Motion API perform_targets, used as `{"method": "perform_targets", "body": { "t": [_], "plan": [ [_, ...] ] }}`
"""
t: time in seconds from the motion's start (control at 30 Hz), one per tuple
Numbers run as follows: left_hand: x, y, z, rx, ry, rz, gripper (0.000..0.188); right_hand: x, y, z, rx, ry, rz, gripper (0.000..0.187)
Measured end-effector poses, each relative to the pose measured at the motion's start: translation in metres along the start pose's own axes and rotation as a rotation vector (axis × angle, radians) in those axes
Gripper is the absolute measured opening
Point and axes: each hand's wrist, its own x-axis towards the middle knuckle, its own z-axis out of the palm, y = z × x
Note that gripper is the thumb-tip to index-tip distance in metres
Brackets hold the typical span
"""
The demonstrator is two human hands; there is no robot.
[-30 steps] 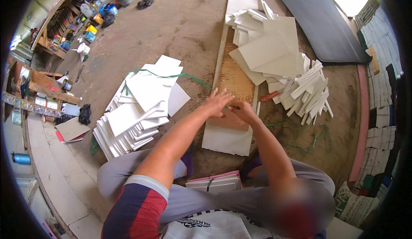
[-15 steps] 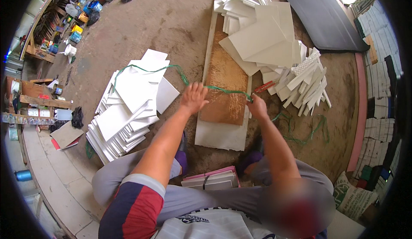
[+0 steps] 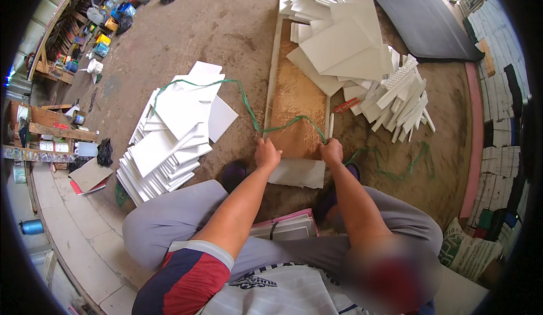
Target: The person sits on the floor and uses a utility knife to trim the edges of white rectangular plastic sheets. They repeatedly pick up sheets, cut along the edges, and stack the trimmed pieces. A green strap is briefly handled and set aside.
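A thin green plastic string [image 3: 246, 104] runs from the white pile on the left, across a brown board, to my hands. My right hand [image 3: 331, 152] is closed on it at the board's right edge. My left hand [image 3: 268, 154] is closed at the board's left edge, where the string dips to its fingertips; the grip itself is partly hidden. The worn brown board [image 3: 295, 101] lies lengthwise before me on a longer whitish slab [image 3: 297, 173]. Left of my hands is a slanting stack of white flat pieces [image 3: 180, 111].
Large white sheets [image 3: 342, 43] heap on the board's far end, with narrow white strips [image 3: 403, 97] beside them. A red tool [image 3: 347, 105] lies near these. Loose green string [image 3: 404, 171] trails at right. A strapped bundle [image 3: 285, 228] sits between my legs. Containers [image 3: 102, 49] line the far left.
Both hands have moved nearer to me, the left one farther. My left hand has gone from spread fingers to closed, and the string now dips toward it.
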Motion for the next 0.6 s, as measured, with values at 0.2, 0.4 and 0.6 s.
{"method": "perform_targets", "body": {
  "t": [0.2, 0.4, 0.6],
  "plan": [
    [-0.041, -0.031, 0.002, 0.037, -0.061, -0.011, 0.058, -0.034, 0.016, 0.000, -0.038, -0.170, -0.003, 0.043],
    [-0.063, -0.033, -0.001, 0.064, -0.148, -0.068, 0.063, -0.046, 0.041, 0.000, -0.155, -0.176, -0.016, 0.044],
    [-0.040, -0.012, -0.011, 0.172, 0.271, 0.406, 0.072, -0.043, -0.007, -0.038, -0.283, -0.242, -0.379, 0.046]
  ]
}}
